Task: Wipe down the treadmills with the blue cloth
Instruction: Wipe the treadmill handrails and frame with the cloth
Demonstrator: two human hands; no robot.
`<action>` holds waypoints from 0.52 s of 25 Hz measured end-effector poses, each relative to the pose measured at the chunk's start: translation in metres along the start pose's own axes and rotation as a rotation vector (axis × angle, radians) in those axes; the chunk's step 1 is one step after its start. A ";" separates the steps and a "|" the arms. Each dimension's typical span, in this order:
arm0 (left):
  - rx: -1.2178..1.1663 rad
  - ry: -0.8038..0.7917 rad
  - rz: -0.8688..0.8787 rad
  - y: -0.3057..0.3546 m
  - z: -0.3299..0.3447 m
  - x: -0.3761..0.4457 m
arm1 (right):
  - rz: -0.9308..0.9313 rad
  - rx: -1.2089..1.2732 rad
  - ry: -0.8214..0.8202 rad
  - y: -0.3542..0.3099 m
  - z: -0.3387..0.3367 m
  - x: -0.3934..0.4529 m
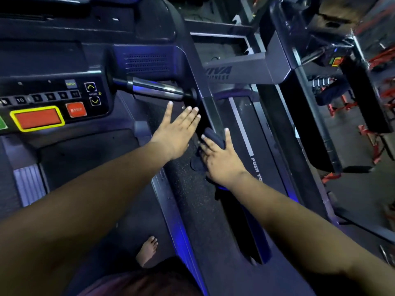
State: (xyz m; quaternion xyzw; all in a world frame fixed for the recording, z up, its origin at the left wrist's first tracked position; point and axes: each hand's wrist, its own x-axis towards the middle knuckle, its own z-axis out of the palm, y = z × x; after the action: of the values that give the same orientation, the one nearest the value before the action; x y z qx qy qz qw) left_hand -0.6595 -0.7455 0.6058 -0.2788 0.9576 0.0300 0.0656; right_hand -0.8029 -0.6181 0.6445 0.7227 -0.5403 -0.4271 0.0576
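I stand on a black treadmill whose console [53,99] with red stop buttons fills the upper left. My right hand [222,161] lies over a dark blue cloth [213,138] and presses it against the treadmill's right side rail [210,110], fingers spread with the cloth bunched between thumb and fingers. My left hand [177,129] reaches forward beside it with straight fingers, its fingertips near the rail just below the chrome handle bar [156,89]. It holds nothing.
A second treadmill [267,133] marked with white lettering stands close on the right. Red-framed gym gear [372,133] sits further right. My bare foot [147,251] rests on the belt below.
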 end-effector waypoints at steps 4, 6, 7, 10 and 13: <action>-0.056 -0.030 -0.004 0.030 0.006 -0.014 | -0.060 0.059 -0.061 -0.043 0.035 -0.073; -0.097 -0.018 0.018 0.054 0.007 -0.025 | -0.118 0.157 -0.012 -0.062 0.064 -0.141; -0.119 -0.017 0.027 0.067 0.007 -0.031 | -0.118 0.214 0.040 -0.066 0.076 -0.164; -0.184 -0.032 0.032 0.101 0.010 -0.051 | 0.035 0.403 0.172 -0.059 0.081 -0.166; -0.252 -0.036 -0.012 0.119 0.007 -0.060 | 0.289 0.617 0.208 -0.053 0.064 -0.131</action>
State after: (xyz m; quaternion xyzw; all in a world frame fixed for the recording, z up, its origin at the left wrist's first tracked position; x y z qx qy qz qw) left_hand -0.6723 -0.6121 0.6096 -0.2897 0.9433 0.1548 0.0472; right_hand -0.8142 -0.4636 0.6485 0.6619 -0.7317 -0.1554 -0.0486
